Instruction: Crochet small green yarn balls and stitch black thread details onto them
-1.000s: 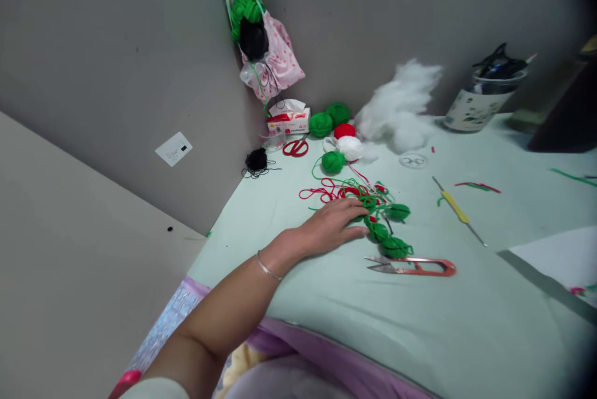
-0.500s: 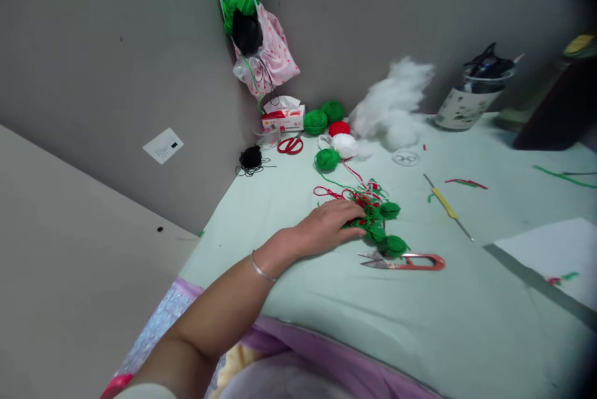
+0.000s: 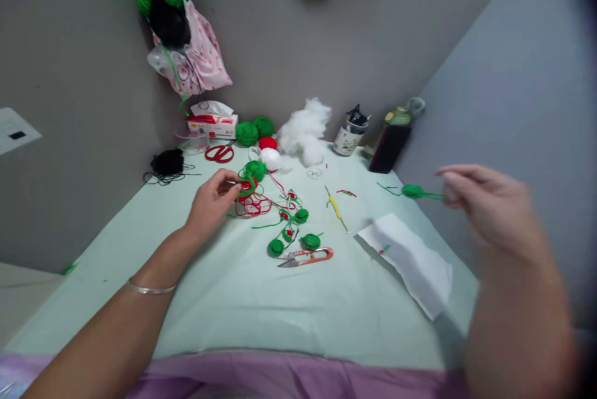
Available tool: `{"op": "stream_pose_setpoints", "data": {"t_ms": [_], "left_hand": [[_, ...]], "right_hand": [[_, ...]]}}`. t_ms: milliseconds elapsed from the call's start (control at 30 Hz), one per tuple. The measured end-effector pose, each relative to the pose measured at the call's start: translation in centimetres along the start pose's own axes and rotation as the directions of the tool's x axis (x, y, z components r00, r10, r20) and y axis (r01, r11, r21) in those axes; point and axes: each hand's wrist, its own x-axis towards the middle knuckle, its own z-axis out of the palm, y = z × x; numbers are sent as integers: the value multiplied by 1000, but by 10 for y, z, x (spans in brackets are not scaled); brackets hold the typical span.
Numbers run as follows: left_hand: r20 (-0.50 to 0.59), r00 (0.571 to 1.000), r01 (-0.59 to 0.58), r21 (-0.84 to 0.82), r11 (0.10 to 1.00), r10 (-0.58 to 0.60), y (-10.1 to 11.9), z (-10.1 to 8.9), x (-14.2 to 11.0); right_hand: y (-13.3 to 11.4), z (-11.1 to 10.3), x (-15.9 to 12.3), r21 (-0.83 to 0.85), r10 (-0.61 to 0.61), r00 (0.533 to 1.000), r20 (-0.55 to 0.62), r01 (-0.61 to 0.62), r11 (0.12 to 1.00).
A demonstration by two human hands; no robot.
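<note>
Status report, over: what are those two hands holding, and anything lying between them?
Left hand pinching red-and-green yarn. Right hand gripping green strand, green piece attached. Snips and hook between, untouched.

1 tissue box (image 3: 213, 127): beyond left grip (image 3: 209, 201) | 1 pen cup (image 3: 347, 142), 1 bottle (image 3: 398, 115): beyond right grip (image 3: 487, 206), leftward

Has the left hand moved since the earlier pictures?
Yes. Judged against the red-handled scissors beside the tissue box, the left hand has moved toward them, leftward and farther back across the table.
</note>
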Motion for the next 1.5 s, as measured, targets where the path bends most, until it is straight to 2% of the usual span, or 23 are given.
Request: {"op": "stream_pose_setpoints", "data": {"t_ms": [67, 167, 233, 367, 500, 567, 633, 667, 700, 767, 800, 867, 933, 1000, 1067, 1100, 1167, 1200, 1267, 1333, 1400, 1433, 1500], "left_hand": [[-27, 999, 35, -40, 999, -36, -1, -2, 2], [-22, 998, 56, -38, 998, -57, -2, -2, 2], [-24, 998, 54, 1, 999, -54, -1, -2, 1], [-67, 998, 15, 103, 995, -8, 1, -4, 1], [-74, 997, 10, 112, 994, -2, 3, 1, -1], [-11, 1000, 18, 63, 998, -17, 7, 8, -7], [139, 990, 6, 18, 1000, -8, 15, 17, -16], [250, 968, -11, -1, 1000, 10, 19, 21, -22], [402, 914, -52, -19, 998, 55, 23, 25, -27], [606, 789, -143, 15, 990, 105, 28, 30, -35], [669, 737, -175, 45, 983, 101, 30, 32, -38], [727, 684, -198, 101, 975, 63, 30, 32, -40], [713, 701, -161, 112, 980, 34, 28, 31, -38], [611, 791, -94, 80, 992, 25, 27, 29, -34], [428, 904, -7, 18, 1000, -2, 26, 27, -29], [335, 942, 38, -20, 999, -29, 26, 27, -28], [217, 973, 101, -77, 992, -82, 24, 27, -27], [210, 974, 103, -78, 992, -85, 22, 29, -28], [331, 944, 16, -15, 1000, -10, 16, 33, -32], [528, 842, -157, 51, 986, 107, 10, 39, -38], [625, 760, -278, 68, 958, 176, 6, 43, -43], [629, 754, -301, 71, 951, 192, 5, 44, -43], [586, 785, -302, 81, 950, 200, 5, 41, -40]], "right_hand": [[1, 23, 5, -93, 46, 986, 163, -31, 995], [7, 62, 4, -212, 73, 961, 265, -15, 977], [10, 79, 0, -289, 78, 942, 326, 21, 957], [0, 82, -5, -378, 51, 919, 391, 110, 919], [-38, 81, -13, -382, -4, 907, 420, 181, 907], [-60, 90, -22, -336, -48, 873, 485, 237, 912], [-76, 104, -34, -293, -84, 830, 552, 287, 912], [-82, 111, -40, -281, -93, 812, 577, 304, 910], [-86, 118, -45, -274, -96, 795, 599, 316, 908], [-87, 128, -52, -265, -96, 767, 634, 332, 905], [-86, 130, -54, -264, -93, 758, 645, 335, 904], [-82, 132, -55, -271, -84, 752, 653, 336, 902], [-78, 129, -55, -292, -70, 766, 639, 325, 900], [-77, 126, -55, -317, -56, 790, 610, 308, 897], [-76, 124, -55, -336, -44, 807, 589, 295, 895], [-76, 125, -55, -339, -43, 809, 586, 293, 894], [-75, 127, -55, -335, -45, 810, 585, 292, 896], [-75, 128, -55, -331, -47, 812, 582, 289, 898], [-73, 130, -54, -320, -48, 822, 567, 273, 907], [-70, 130, -53, -298, -53, 841, 539, 249, 922], [-70, 126, -51, -257, -73, 864, 498, 227, 939], [-72, 123, -51, -229, -91, 876, 474, 222, 948], [-81, 118, -54, -163, -141, 891, 431, 230, 959]]}}
